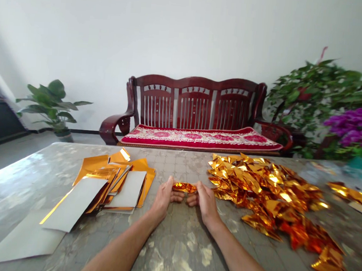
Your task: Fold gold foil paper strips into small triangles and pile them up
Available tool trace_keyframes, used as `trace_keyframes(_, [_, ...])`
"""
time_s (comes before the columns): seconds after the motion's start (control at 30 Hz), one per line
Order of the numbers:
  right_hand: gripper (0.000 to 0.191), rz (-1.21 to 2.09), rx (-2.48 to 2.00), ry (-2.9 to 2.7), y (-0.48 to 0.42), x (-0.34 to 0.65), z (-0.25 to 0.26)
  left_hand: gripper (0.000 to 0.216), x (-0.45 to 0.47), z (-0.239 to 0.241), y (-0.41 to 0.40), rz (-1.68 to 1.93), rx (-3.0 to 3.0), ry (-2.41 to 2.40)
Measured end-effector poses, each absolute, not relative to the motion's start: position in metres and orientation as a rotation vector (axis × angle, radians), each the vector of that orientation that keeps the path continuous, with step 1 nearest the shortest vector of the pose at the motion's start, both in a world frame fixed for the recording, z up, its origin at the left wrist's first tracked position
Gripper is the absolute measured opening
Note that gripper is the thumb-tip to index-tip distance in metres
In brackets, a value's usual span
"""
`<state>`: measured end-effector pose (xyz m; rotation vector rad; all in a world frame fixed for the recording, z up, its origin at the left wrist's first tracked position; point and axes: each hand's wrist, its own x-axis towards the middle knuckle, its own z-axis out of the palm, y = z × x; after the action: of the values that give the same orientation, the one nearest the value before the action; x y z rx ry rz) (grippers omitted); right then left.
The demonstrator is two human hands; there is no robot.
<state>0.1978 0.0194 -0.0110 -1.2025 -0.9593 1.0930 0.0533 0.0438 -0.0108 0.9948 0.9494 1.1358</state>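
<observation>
The person's left hand (163, 194) and right hand (204, 200) are close together over a mottled grey tabletop (179, 235), each curled inward and closed on opposite ends of a small folded strip of shiny gold foil (185, 187), which sits between them. Just beside the right hand spreads a loose heap of folded, angular gold foil pieces (264, 192), and a long crumpled gold foil strip (350, 193) lies near the table's right edge. Left of the left hand is an untidy stack of flat orange-gold foil sheets with pale grey backs (111, 184), with a large pale grey sheet (25, 240) at the near left edge. Beyond the table stand a dark red wooden bench (195, 107) with a red patterned cushion (199, 139), a broad-leafed green potted plant (50, 104) and purple flowers (357, 126).
</observation>
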Motion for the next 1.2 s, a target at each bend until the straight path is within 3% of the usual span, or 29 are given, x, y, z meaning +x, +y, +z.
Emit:
trace_keyframes(0.23, [0.062,1.106,-1.189,-0.940,0.021,0.200,-0.015,0.065,0.052,-0.008,0.043,1.116,0.957,0.919])
trace_keyframes(0.43, [0.051,1.106,-1.214,-0.951,0.018,0.197,-0.006,0.038,0.055,-0.006,0.042,1.099,1.053,0.960])
trace_keyframes(0.57, [0.042,1.052,-1.235,-1.007,0.016,0.193,-0.003,0.032,0.059,-0.008,0.042,1.124,1.051,0.977])
trace_keyframes(1.2, [0.033,0.934,-1.283,-1.061,0.016,0.186,-0.007,0.039,0.063,-0.014,0.037,1.211,1.130,1.074])
